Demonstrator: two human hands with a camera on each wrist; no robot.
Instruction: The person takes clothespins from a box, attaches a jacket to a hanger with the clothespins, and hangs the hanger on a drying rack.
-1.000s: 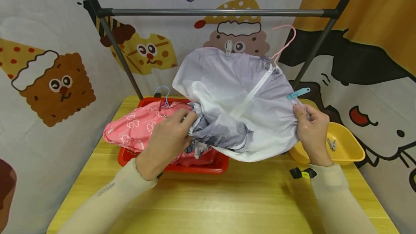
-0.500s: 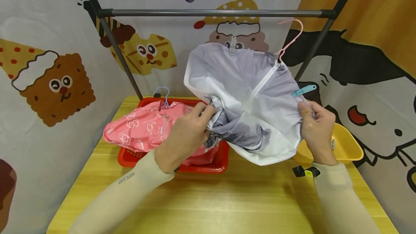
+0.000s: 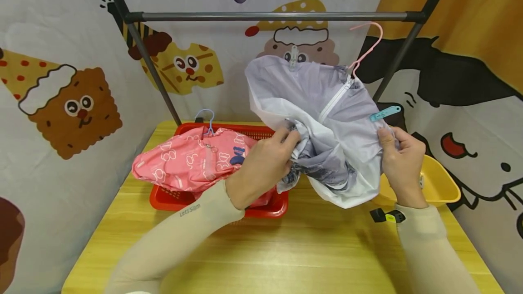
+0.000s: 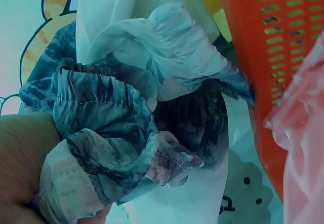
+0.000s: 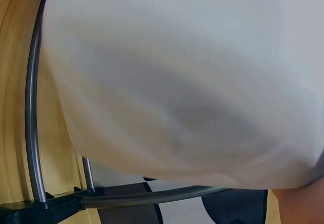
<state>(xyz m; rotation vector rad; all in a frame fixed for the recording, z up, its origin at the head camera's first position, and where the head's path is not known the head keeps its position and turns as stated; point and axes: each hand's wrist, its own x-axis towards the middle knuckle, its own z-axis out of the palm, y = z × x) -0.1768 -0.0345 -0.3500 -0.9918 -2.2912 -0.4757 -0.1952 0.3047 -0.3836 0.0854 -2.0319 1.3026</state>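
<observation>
A thin grey-and-white zip jacket (image 3: pixel 282 85) hangs in the air between both hands, a pink hanger (image 3: pixel 369 51) showing at its collar. My left hand (image 3: pixel 265 162) pinches a bunched, dark-patterned part of it; the left wrist view shows gathered elastic edges (image 4: pixel 101 112) beside that hand (image 4: pixel 23 168). At the jacket's right edge, my right hand (image 3: pixel 402 162) grips the cloth between thumb and fingers. A teal clothespin (image 3: pixel 385 113) is clipped just above that hand, and a pale clothespin (image 3: pixel 293 57) at the top. White fabric (image 5: pixel 177 82) fills most of the right wrist view.
A pink printed garment (image 3: pixel 184 160) with a blue hanger (image 3: pixel 206 115) lies in a red basket (image 3: pixel 261 212) at left. Behind stands a grey metal rack (image 3: pixel 265 16). A yellow bin (image 3: pixel 443 185) sits at right on the wooden table (image 3: pixel 286 253).
My left hand has moved right with the bunched cloth, away from the basket, folding the jacket's left side inward. The right hand and hanger have shifted slightly right.
</observation>
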